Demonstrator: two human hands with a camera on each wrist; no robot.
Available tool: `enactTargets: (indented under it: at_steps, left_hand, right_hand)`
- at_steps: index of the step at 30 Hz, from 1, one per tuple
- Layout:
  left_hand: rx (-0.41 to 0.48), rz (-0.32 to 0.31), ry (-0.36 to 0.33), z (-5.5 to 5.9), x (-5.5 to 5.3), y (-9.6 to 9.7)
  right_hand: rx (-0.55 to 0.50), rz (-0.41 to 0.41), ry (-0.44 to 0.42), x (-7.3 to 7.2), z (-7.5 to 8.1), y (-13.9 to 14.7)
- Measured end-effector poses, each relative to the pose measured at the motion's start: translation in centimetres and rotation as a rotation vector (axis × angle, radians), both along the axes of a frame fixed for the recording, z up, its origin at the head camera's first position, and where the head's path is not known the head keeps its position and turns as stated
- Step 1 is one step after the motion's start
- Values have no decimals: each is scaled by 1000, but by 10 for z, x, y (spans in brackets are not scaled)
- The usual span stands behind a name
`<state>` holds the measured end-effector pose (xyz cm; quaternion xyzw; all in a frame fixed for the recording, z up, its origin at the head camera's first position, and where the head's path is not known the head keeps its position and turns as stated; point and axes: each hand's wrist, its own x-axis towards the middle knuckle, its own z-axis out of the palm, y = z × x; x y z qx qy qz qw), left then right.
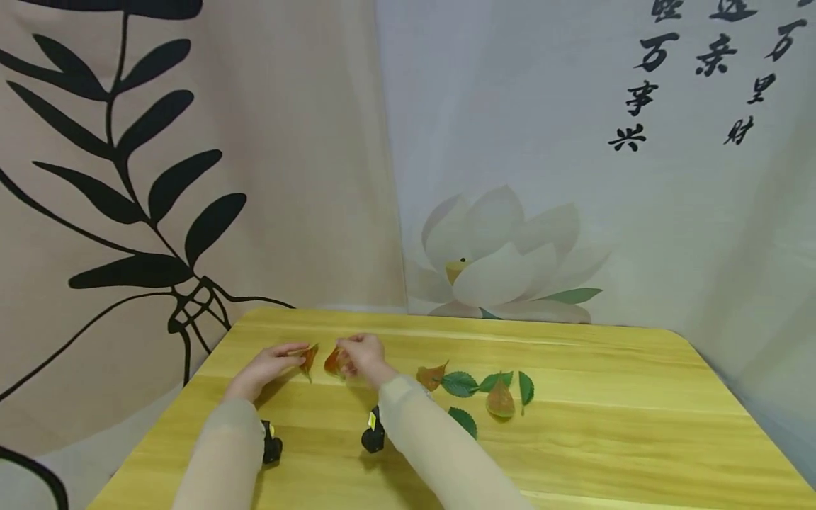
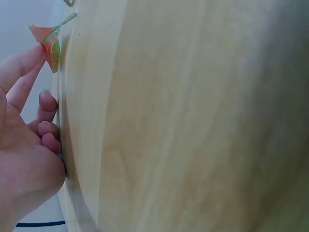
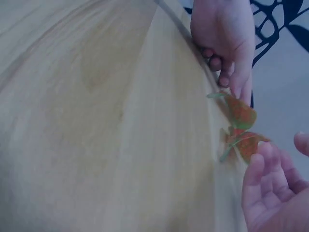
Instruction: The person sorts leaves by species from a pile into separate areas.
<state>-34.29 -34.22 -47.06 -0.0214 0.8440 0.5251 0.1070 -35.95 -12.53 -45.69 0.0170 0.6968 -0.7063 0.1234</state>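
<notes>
On the left part of the table, my left hand [image 1: 270, 365] pinches an orange-red leaf [image 1: 309, 361] with a green stem at its fingertips. The same leaf [image 2: 50, 46] stands tilted up at the table's surface in the left wrist view. Close to its right, my right hand [image 1: 363, 355] has its fingertips against a second orange-red leaf [image 1: 332, 361]. In the right wrist view, the thumb of the right hand [image 3: 280, 186] is apart from its fingers, which touch that second leaf [image 3: 248, 145]. The two leaves lie close together there.
Right of the hands, an orange leaf [image 1: 431, 376], a larger orange-yellow leaf [image 1: 500, 401] and several green leaves [image 1: 459, 384] lie on the yellow wooden table [image 1: 612, 439]. Black wrist cameras [image 1: 373, 431] sit on both forearms. A printed curtain [image 1: 306, 156] hangs behind the table.
</notes>
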Motion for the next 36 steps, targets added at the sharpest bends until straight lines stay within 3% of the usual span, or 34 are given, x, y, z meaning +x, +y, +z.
enactTargets:
  at_steps: [6,12,17,23,26,30,36]
  left_hand:
    - [-6,1,-30,0,-1,1]
    - [4,-34,-28,4,3,-1]
    - [58,-52,-26,5,8,-8]
    - [75,-70,13,7,19,-14]
    - [61,-44,29,15,25,-15]
    - [38,-80,74,35,30,-4]
    - [-15,-178,183,61,33,44]
  right_hand:
    - [35,131,109,4,14,19]
    - [20,225,203,22,33,59]
    - [50,283,264,44,47,116]
    - [65,304,284,70,48,204]
    - [106,273,300,79,44,245]
    - [179,210,322,88,42,287]
    - [232,222,352,94,39,317]
